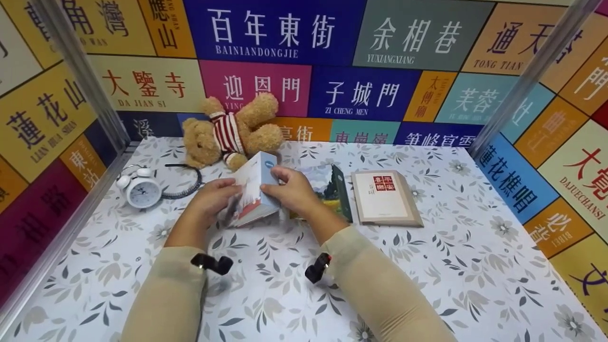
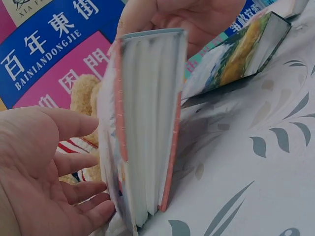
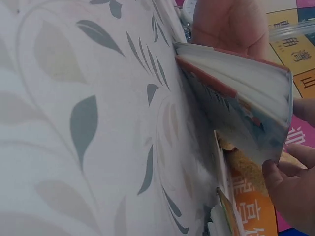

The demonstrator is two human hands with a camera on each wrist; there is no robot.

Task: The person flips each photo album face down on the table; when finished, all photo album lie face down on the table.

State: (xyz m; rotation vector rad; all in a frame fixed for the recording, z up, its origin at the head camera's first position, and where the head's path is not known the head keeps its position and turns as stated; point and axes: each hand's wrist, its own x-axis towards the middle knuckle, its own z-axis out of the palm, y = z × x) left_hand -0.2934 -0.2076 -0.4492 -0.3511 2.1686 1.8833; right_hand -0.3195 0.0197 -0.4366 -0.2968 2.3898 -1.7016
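Both hands are at a thick, light blue and white book (image 1: 252, 183), tilted with its spine up above the table. My right hand (image 1: 297, 192) pinches it near one end of the spine, the thumb (image 3: 272, 177) on the cover. On the other side, the fingers of my left hand (image 1: 212, 197) lie loosely against the other cover. In the left wrist view the page edges (image 2: 147, 123) show between red-edged covers, slightly fanned. Right behind the right hand is a book with a painted landscape cover (image 1: 327, 183).
A beige book with red seal-like characters (image 1: 387, 202) lies to the right. At the back left a teddy bear (image 1: 228, 133) in a striped shirt lies against the lettered wall. A white alarm clock (image 1: 142, 190) and a dark coiled band (image 1: 190, 185) sit at the left.
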